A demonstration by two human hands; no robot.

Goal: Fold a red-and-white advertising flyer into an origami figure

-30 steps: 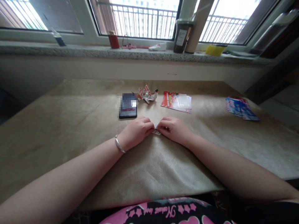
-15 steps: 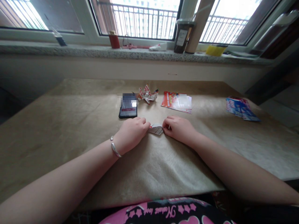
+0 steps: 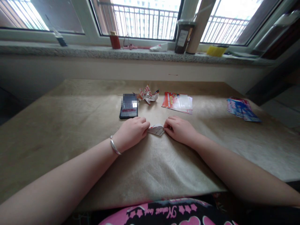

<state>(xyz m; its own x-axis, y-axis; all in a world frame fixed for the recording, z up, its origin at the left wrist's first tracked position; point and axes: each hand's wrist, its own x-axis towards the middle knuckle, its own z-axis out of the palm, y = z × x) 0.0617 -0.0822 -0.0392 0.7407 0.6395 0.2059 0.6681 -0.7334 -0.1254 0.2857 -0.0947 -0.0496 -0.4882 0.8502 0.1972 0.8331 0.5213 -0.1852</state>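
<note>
A small folded piece of printed paper (image 3: 156, 130) lies low over the table between my hands. My left hand (image 3: 134, 131) pinches its left end, fingers curled with the thumb side toward the paper. At the right end, my right hand (image 3: 179, 128) is closed on the paper's edge between thumb and fingertips. The paper is whitish with dark print and a bit of red, its layers slightly fanned apart. Parts of both ends are hidden by my fingers. A silver bangle (image 3: 114, 147) circles my left wrist.
Just beyond my left hand lies a phone (image 3: 128, 107). Behind the paper sits a crumpled or folded paper piece (image 3: 148, 95), with orange-red leaflets (image 3: 177, 102) to its right. Blue leaflets (image 3: 242, 109) lie far right on the cloth-covered table (image 3: 70, 125). A windowsill (image 3: 86, 51) holds several items.
My left hand has shifted very slightly left, showing a little more of the paper's left end. The right hand is almost still, and the other things have stayed put.
</note>
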